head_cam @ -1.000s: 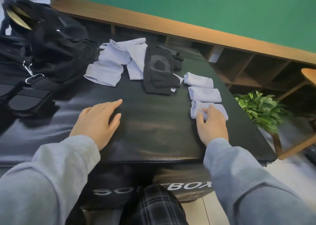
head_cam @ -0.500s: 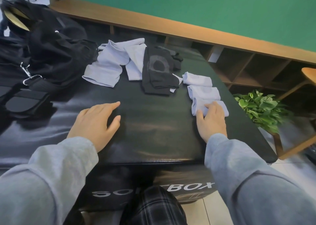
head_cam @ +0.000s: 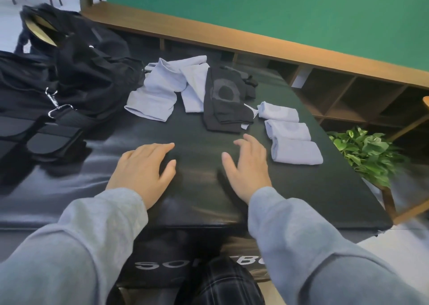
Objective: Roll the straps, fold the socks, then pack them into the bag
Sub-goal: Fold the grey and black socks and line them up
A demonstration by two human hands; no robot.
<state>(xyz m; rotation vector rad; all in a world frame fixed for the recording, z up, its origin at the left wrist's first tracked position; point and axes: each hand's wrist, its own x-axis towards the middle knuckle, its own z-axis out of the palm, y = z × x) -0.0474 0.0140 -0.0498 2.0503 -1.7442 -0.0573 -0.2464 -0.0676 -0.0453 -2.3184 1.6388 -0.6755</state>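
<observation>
From the head view we see our left hand [head_cam: 145, 169] lying flat, palm down, fingers loosely spread on the glossy black padded tabletop [head_cam: 301, 188], holding nothing. Our right hand [head_cam: 247, 166] hangs just over the same surface beside it, fingers open and slightly curled, also empty, near the three folded pale-blue socks [head_cam: 291, 134] that lie in a row along the right side, each touching the next. Beyond our hands a flat pile of dark grey socks [head_cam: 224, 103] sits mid-table, and just left of it lie the loose, unfolded pale-blue socks [head_cam: 162, 91], partly overlapping. The open black fabric bag [head_cam: 76, 61] rests at the far left with its black webbing straps [head_cam: 46, 128] and a metal clip [head_cam: 55, 103] spread in front, unrolled. A leafy green plant [head_cam: 369, 154] stands off the right edge.
</observation>
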